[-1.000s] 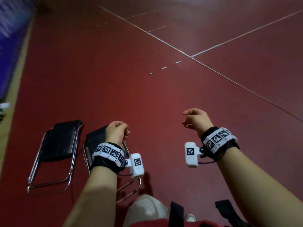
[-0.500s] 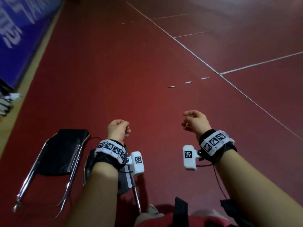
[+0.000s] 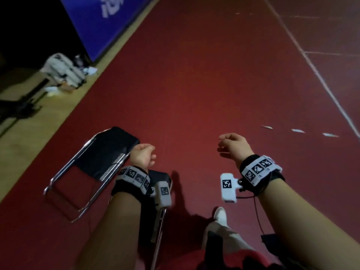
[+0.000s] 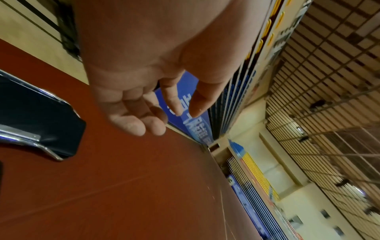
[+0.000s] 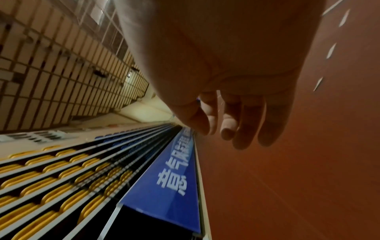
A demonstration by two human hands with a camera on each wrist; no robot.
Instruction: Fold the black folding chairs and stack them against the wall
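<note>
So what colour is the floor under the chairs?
Dark red floor, clearest in the head view.

Folded black chair [image 3: 101,156] flat on floor; second chair [image 3: 161,217] beside.

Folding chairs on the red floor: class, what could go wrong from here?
1. A black folded chair lies flat beside the walking feet, and a second chair sits partly hidden under the left arm; a shoe might catch a chrome leg.
2. Left hand and right hand hold nothing, and lifting by the hinged frame could pinch fingers.
</note>
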